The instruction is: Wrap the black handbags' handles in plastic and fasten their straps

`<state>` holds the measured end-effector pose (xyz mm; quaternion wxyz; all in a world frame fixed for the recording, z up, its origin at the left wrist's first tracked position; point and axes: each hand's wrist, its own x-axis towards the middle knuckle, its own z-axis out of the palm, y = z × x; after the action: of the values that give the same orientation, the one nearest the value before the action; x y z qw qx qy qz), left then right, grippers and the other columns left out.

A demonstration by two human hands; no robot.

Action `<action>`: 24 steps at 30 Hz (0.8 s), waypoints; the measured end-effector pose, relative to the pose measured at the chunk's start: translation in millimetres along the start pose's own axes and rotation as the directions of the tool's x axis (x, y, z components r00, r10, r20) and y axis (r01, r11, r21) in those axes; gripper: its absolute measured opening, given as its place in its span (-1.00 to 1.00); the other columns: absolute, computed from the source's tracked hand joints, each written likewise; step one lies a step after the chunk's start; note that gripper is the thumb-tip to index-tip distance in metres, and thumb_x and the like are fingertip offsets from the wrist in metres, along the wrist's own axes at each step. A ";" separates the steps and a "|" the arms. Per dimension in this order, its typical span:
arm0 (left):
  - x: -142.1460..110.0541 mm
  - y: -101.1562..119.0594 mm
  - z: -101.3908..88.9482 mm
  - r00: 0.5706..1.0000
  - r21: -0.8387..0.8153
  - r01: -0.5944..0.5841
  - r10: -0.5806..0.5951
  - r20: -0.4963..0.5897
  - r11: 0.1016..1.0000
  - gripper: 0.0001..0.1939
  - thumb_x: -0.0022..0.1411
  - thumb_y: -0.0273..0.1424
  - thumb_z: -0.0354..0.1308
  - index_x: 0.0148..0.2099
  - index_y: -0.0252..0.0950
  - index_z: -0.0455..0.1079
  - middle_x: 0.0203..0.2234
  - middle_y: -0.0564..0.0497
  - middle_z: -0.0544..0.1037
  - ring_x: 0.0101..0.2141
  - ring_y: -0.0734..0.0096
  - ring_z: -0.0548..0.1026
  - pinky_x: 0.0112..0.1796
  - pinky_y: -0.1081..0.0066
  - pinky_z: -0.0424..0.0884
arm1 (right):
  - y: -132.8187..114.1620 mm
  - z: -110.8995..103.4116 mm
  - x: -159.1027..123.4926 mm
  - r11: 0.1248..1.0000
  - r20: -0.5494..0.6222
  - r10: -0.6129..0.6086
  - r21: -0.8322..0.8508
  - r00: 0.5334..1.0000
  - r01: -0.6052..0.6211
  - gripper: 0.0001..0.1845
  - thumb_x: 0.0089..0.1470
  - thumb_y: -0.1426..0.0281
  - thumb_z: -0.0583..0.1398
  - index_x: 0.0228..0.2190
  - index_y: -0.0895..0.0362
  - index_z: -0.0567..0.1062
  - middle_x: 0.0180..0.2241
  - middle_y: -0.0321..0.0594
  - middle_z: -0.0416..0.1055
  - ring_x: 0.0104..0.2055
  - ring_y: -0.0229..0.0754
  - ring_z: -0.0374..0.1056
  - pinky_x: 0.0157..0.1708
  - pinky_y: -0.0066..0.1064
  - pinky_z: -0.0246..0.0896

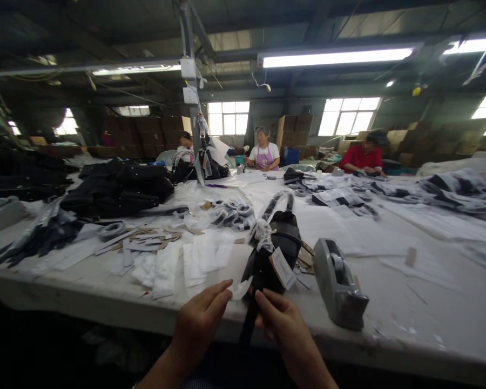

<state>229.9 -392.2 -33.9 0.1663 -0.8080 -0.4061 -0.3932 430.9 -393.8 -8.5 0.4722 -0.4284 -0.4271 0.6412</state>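
Observation:
A black handbag (283, 237) lies on the table in front of me, with its handle (281, 199) in clear wrapping. A white tag (282, 267) hangs across the bag's front. My right hand (285, 327) is closed on a black strap (249, 321), which runs from the bag down over the table's edge. To its left, my left hand (202, 316) pinches the end of a small white wrapping piece (241, 289) between thumb and fingers. That piece reaches to the side of the strap.
A grey tape dispenser (338, 283) stands right of the bag. White foam sheets (204, 256), card strips (148, 240) and wrapped rolls (230, 213) lie to the left. Black bags (117, 186) are piled farther left. Several people sit across the table (421, 324).

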 end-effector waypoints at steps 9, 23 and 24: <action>-6.7 25.3 -1.5 0.999 -0.085 0.001 0.003 0.041 0.996 -0.82 0.36 -0.50 0.03 -0.12 -0.26 0.46 -0.12 -0.09 0.64 -0.13 0.30 0.61 -0.15 0.42 0.56 | 1.7 -3.9 -0.5 0.981 -0.063 -0.053 -0.188 0.997 0.041 -0.51 0.01 0.01 0.28 -0.37 0.25 0.58 -0.73 -0.35 0.27 -0.68 -0.43 -0.03 -0.66 -0.53 -0.24; 3.3 22.0 -1.3 0.998 0.028 0.039 -0.038 -0.050 0.999 -0.84 0.34 -0.53 0.07 -0.14 -0.26 0.46 -0.09 -0.07 0.64 -0.17 0.25 0.61 -0.20 0.35 0.52 | -7.4 1.0 -7.3 0.993 -0.051 -0.007 -0.115 0.999 0.001 -0.49 -0.08 -0.01 0.32 -0.44 0.22 0.50 -0.73 -0.34 0.31 -0.70 -0.43 -0.03 -0.68 -0.54 -0.26; 3.4 23.7 -1.8 0.999 0.012 0.016 -0.016 -0.050 1.000 -0.83 0.33 -0.54 0.08 -0.12 -0.26 0.46 -0.09 -0.07 0.64 -0.17 0.25 0.61 -0.19 0.35 0.52 | -6.8 0.8 -6.5 0.993 -0.054 -0.012 -0.121 0.998 0.005 -0.50 -0.07 -0.01 0.32 -0.45 0.22 0.50 -0.73 -0.35 0.30 -0.70 -0.43 -0.03 -0.68 -0.54 -0.26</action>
<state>248.9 -406.1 -29.0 0.1783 -0.7935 -0.4107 -0.4122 433.0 -398.9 -0.9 0.4596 -0.4717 -0.4538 0.6003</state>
